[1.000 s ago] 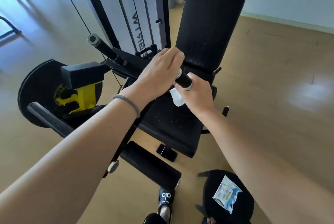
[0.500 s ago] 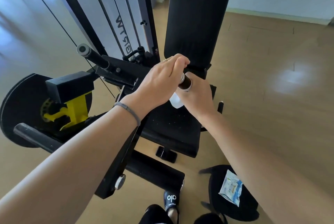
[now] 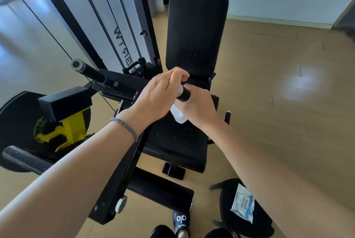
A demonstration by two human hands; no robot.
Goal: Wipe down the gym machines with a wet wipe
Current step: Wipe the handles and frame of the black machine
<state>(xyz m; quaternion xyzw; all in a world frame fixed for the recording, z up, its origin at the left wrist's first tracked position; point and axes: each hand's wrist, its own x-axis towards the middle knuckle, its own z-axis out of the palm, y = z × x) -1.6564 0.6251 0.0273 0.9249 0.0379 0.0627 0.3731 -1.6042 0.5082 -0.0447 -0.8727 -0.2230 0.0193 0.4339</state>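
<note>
Both hands are staying clamped on the handle [image 3: 184, 93] as half a second ago; the camera is tilting so that the backrest [image 3: 196, 32] is sitting lower in the picture, and the wipe is hanging as before.

Head view: left hand [image 3: 159, 95] is curling over the upper part of the black handle, fingers wrapped round it, a grey band [image 3: 124, 125] lying on the wrist. Right hand [image 3: 199, 106] is gripping the handle's lower end, just below the chrome collar, with the wet wipe [image 3: 177, 115] pinched between palm and bar. A white corner of the wipe is hanging out under the right hand, between the two wrists and above the black seat [image 3: 178, 141]. How much of the wipe is wrapping the bar is hidden by the fingers.

Off to the left, a yellow bracket [image 3: 71, 132] is sitting against a black disc. Lower right, a wipe packet [image 3: 243, 205] is lying on a black stool [image 3: 226, 207]. A dark slipper [image 3: 180, 220] is showing at the bottom edge.
</note>
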